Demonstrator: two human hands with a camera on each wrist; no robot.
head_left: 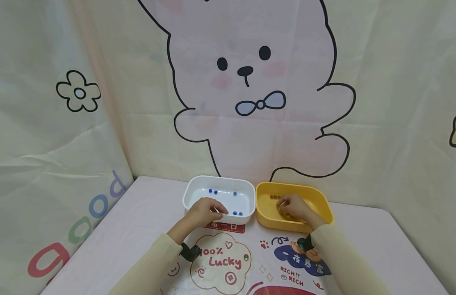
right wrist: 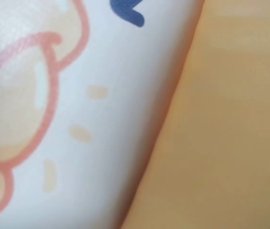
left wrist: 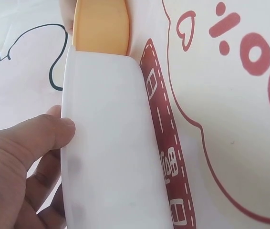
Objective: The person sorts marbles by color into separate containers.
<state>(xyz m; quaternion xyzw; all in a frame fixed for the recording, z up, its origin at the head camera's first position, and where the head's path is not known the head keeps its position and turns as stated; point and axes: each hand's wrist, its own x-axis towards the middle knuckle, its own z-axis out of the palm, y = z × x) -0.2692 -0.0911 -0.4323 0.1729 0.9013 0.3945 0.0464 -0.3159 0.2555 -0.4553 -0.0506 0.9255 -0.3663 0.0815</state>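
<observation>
A white plastic tray (head_left: 192, 184) holds several blue beads (head_left: 235, 194), spread along its back and front parts. My left hand (head_left: 206, 211) is at its front wall; in the left wrist view the thumb (left wrist: 61, 132) lies over the rim while the other fingers are behind it, inside the tray. To the right stands a yellow tray (head_left: 316, 198) with several amber beads (head_left: 275, 197) in it. Inside that tray my right hand (head_left: 295, 206) reaches down, fingers bent, among the amber beads. Whether a bead is between its fingertips is hidden. The right wrist view shows only the yellow outer wall.
The trays stand side by side at the back of a table (head_left: 158, 196) with a printed cover, close to a cloth backdrop (head_left: 150, 143) with a cartoon bear. Dark wrist straps (head_left: 190, 252) are on both forearms. The printed lettering lies in front of the trays.
</observation>
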